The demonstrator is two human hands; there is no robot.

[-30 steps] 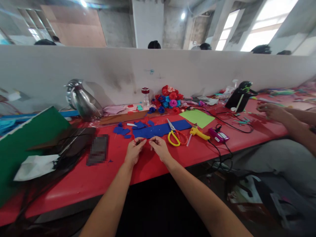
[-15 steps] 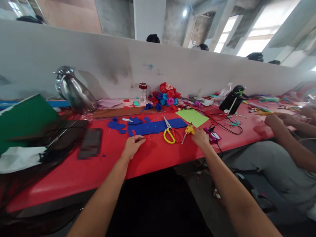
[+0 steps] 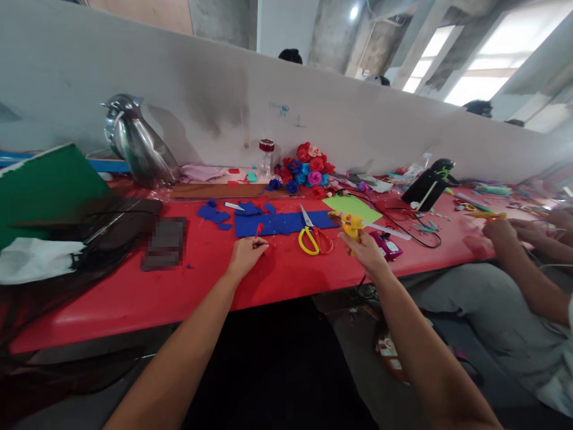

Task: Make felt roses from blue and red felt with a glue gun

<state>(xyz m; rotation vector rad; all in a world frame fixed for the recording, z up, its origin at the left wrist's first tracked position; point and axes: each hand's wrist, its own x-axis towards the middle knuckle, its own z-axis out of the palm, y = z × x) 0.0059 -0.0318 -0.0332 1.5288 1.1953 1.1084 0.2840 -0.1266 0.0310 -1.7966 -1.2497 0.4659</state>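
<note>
My left hand [image 3: 246, 257] pinches a small red bud-like piece [image 3: 259, 228], its red tip standing above the fingers. My right hand [image 3: 367, 249] is wrapped round the handle of a yellow hot glue gun [image 3: 351, 221], nozzle to the left, with a clear glue stick [image 3: 389, 230] sticking out behind. Between the hands lie scissors [image 3: 308, 234] with one yellow and one red handle loop. Their blade overlaps a long blue paper strip [image 3: 264, 224]. Blue scraps [image 3: 213, 212] lie to the left. A light green sheet [image 3: 358, 209] sits behind the glue gun.
A bunch of paper roses [image 3: 308, 167] and a red-lidded jar [image 3: 266, 156] stand by the wall. At left are a steel jug [image 3: 138, 143] and a dark flat object [image 3: 165, 242]. A purple box [image 3: 387, 246] and black cable lie right; a co-worker's hand [image 3: 499, 230] is beyond.
My right hand has lifted the glue gun and turned it from nearly upright to level, nozzle left. The red piece in my left hand shows more clearly. The view has shifted slightly.
</note>
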